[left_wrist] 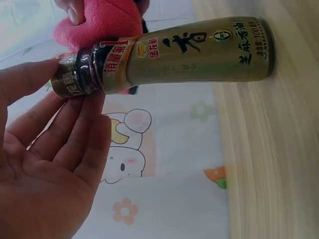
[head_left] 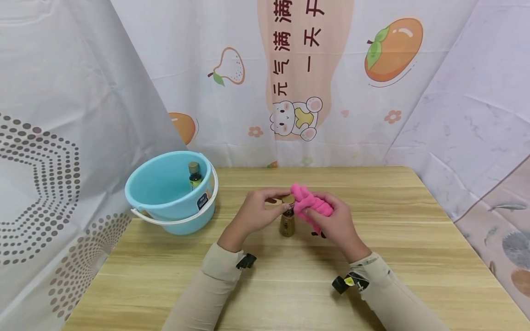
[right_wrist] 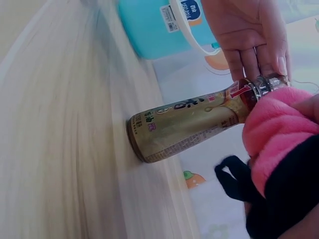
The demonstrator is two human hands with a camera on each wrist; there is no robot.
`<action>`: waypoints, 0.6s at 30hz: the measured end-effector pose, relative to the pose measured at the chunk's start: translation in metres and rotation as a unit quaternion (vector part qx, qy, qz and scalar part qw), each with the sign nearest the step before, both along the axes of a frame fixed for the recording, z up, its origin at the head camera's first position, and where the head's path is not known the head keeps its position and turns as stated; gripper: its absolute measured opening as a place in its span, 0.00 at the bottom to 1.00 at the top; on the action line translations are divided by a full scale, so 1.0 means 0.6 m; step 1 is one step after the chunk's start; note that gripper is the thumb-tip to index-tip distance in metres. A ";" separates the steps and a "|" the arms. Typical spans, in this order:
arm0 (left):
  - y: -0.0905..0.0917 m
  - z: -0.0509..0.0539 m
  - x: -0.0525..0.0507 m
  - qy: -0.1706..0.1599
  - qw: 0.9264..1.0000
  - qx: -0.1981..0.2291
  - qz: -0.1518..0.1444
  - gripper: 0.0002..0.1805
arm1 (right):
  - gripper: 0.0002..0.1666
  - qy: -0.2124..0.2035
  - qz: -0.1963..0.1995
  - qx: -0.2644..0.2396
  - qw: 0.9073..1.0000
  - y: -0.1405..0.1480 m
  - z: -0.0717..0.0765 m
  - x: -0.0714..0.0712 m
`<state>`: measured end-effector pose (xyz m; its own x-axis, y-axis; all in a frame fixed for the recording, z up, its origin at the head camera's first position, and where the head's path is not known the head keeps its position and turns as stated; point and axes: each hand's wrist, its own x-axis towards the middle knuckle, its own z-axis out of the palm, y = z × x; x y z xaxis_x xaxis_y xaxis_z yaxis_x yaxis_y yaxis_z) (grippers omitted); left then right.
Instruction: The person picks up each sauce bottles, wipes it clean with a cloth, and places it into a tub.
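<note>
A small sesame oil bottle (head_left: 287,226) with a gold label stands upright on the wooden table. My left hand (head_left: 256,212) pinches its cap (left_wrist: 66,78) between thumb and fingers. On the other side, my right hand (head_left: 338,225) grips a bunched pink plush cloth (head_left: 305,207) and holds it against the bottle's neck. In the right wrist view a black part with a loop (right_wrist: 233,175) hangs by the cloth. The left wrist view shows the label (left_wrist: 189,52) facing that camera, with the pink cloth (left_wrist: 107,25) beside the neck.
A light blue bucket (head_left: 174,215) with a white handle stands at the left of the table (head_left: 397,257). Inside it is another bottle (head_left: 194,174) with a gold cap. Printed curtains (head_left: 232,115) hang behind the table and at both sides.
</note>
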<state>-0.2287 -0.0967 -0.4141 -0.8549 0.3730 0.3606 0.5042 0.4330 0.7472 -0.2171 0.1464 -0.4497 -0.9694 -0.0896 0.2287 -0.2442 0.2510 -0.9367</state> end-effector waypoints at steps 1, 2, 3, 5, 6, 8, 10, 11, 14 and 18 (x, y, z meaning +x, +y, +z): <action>0.000 0.000 -0.001 -0.002 1.000 0.002 -0.001 0.18 | 0.28 0.000 0.011 0.007 1.000 -0.001 -0.001 -0.001; 0.000 -0.001 -0.001 -0.004 1.000 0.004 0.001 0.17 | 0.30 0.000 0.022 0.014 1.000 -0.002 -0.003 -0.002; 0.000 -0.001 -0.001 -0.007 1.000 0.005 0.005 0.17 | 0.31 0.003 0.031 0.026 0.999 -0.003 -0.005 -0.002; 0.000 -0.001 0.000 -0.012 1.000 0.003 0.017 0.18 | 0.34 0.007 0.042 0.047 0.998 -0.005 -0.008 -0.003; 0.000 -0.001 0.000 -0.013 1.000 0.001 0.023 0.18 | 0.35 0.006 0.045 0.058 0.997 -0.006 -0.009 -0.002; 0.001 0.000 0.002 -0.015 0.999 -0.004 0.034 0.18 | 0.34 0.002 0.050 0.075 0.996 -0.008 -0.011 0.000; 0.002 0.001 0.003 -0.017 0.999 -0.009 0.043 0.18 | 0.32 -0.002 0.050 0.089 0.995 -0.009 -0.011 0.002; 0.002 0.002 0.003 -0.017 0.999 -0.010 0.045 0.18 | 0.30 -0.001 0.048 0.096 0.994 -0.010 -0.011 0.003; 0.003 0.003 0.004 -0.017 0.999 -0.011 0.049 0.18 | 0.29 0.001 0.041 0.109 0.993 -0.010 -0.009 0.005; 0.004 0.004 0.005 -0.015 0.998 -0.014 0.052 0.18 | 0.34 0.025 0.044 0.106 0.993 -0.011 -0.009 0.004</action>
